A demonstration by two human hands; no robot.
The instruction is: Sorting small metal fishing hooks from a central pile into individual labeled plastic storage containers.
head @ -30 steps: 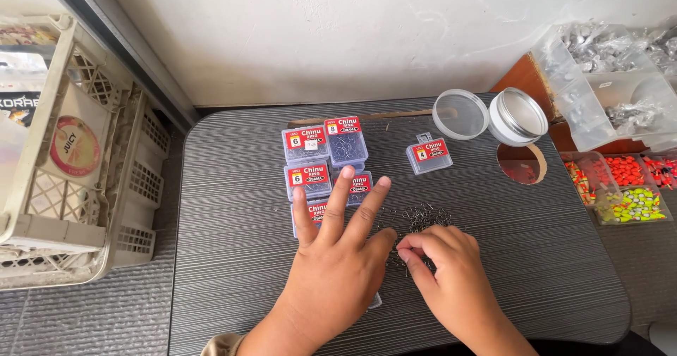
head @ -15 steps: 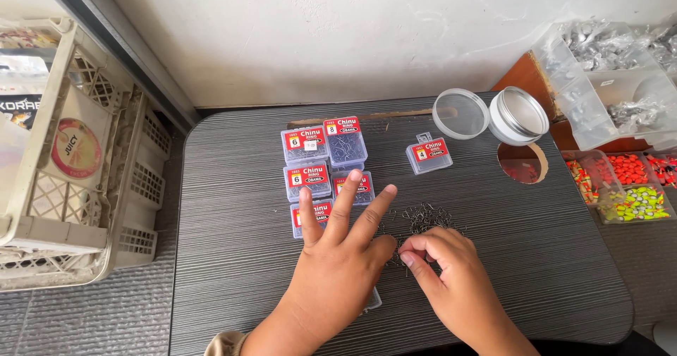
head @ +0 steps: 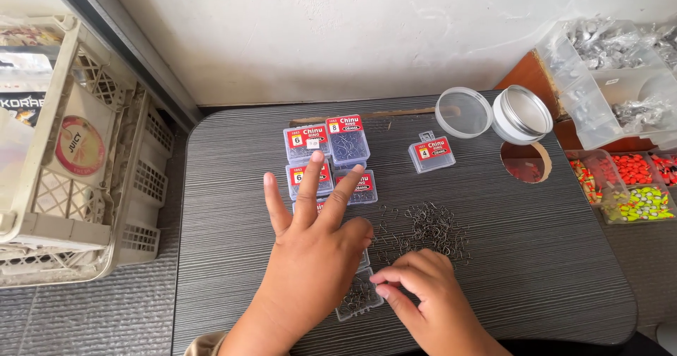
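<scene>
Pinching small dark metal fishing hooks from the loose pile, my right hand feeds the open clear plastic box just beside it, while my left hand, fingers spread, steadies it on the dark ribbed surface; next I'd judge a careful release is needed.

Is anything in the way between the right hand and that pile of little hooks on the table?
Nothing visible is. The right hand rests at the near edge of the loose hook pile, its fingertips pinching by the open clear box. The left hand lies flat off to the side, over the small boxes.
</scene>
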